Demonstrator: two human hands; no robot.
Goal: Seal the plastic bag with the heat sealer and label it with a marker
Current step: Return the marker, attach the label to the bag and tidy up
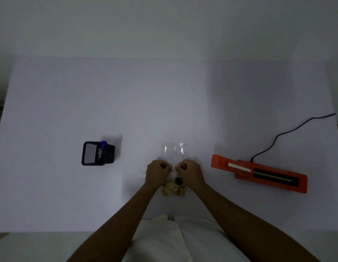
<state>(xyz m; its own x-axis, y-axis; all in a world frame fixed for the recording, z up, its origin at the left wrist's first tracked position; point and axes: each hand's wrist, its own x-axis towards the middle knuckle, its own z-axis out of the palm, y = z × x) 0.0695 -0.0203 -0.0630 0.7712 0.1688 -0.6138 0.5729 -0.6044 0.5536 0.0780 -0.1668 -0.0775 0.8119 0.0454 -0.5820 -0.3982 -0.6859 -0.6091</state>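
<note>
- Nearest to us, white cloth (164,241) lies at the table's near edge, and both forearms reach forward over it.
- Just beyond, between the wrists, we see the filled end of the clear plastic bag (174,151). It holds pale pieces (173,190) and one dark round item (178,180).
- The left hand (158,172) and right hand (190,172) sit knuckles-up side by side over the bag's middle. Their fingers are curled in, and the fingertips pinch the bag at a pale strip between them.
- The bag lies flat at the centre of the white table (70,103). Its empty, shiny end sticks out past the fingertips on the far side.
- To the right, well apart from the right hand, the orange heat sealer (258,173) lies on the table, and its black cord (289,132) trails to the far right edge.
- To the left, well apart from the left hand, a black mesh holder (92,154) stands with the blue-capped marker (103,147) upright in it.
</note>
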